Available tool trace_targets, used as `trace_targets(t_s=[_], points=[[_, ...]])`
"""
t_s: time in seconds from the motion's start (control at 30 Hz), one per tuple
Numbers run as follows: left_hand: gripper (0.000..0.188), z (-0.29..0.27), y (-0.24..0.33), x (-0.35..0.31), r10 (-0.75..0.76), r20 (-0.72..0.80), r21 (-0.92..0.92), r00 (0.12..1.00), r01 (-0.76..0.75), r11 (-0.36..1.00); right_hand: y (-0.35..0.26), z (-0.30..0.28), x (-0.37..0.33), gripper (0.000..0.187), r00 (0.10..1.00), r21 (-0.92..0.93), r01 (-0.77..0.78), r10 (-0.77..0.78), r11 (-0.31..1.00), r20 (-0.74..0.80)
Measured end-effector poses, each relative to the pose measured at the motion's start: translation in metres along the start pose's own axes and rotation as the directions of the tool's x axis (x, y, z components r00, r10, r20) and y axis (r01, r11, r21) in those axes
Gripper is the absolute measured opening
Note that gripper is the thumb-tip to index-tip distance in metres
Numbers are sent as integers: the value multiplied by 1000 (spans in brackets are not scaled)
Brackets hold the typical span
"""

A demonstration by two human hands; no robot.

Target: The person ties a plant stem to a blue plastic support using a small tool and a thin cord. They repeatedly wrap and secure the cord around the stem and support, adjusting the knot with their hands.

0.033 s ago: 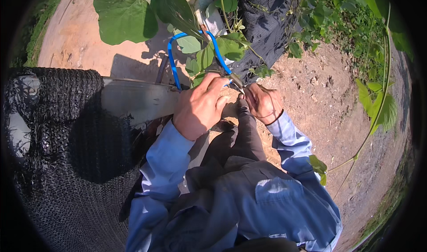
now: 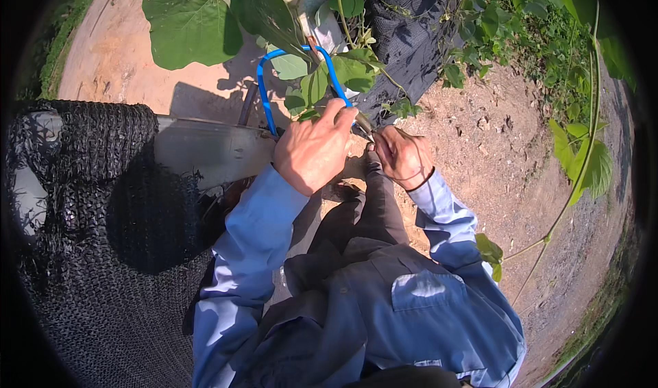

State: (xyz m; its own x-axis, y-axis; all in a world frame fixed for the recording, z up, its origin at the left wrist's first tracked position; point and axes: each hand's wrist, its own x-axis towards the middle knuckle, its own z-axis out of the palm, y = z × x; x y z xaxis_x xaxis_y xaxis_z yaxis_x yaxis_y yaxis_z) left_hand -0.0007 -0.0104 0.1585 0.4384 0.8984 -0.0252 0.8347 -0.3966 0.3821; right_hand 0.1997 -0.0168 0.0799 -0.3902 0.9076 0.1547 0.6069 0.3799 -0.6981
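A bright blue tube (image 2: 264, 90) is bent into a tall loop among green leaves in front of me. My left hand (image 2: 317, 147) is closed at the loop's lower right end, with thumb and fingers pinching there and covering part of it. From that end a short brownish-grey rod-like piece (image 2: 364, 122) slants down toward my right hand (image 2: 404, 156). The right hand's fingers are curled close against the rod's lower end, beside a small pale tip. What they grip is too small and hidden to name.
Black woven netting (image 2: 82, 251) drapes over the left side, beside a pale grey beam (image 2: 212, 148). Broad leaves (image 2: 192, 28) hang at the top. More dark mesh (image 2: 411, 39) lies behind the tube. A leafy vine stem (image 2: 572, 196) arches down at right over bare ground.
My left hand has shifted slightly right and up, its fingers now over the loop's lower right end. The right hand has barely moved.
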Motion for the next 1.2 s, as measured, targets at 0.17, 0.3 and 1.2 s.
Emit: trace_targets(t_s=[0.17, 0.3, 1.2], points=[[31, 23, -5, 49, 61, 529, 301, 847, -254, 919, -7, 5, -10, 13, 998, 12, 16, -15, 1000, -63], [22, 22, -21, 71, 192, 552, 260, 812, -387, 885, -8, 7, -4, 13, 990, 4, -19, 19, 1000, -140], [17, 22, -35, 72, 227, 517, 137, 825, -341, 930, -1, 40, -18, 10, 987, 133, -103, 118, 986, -106]])
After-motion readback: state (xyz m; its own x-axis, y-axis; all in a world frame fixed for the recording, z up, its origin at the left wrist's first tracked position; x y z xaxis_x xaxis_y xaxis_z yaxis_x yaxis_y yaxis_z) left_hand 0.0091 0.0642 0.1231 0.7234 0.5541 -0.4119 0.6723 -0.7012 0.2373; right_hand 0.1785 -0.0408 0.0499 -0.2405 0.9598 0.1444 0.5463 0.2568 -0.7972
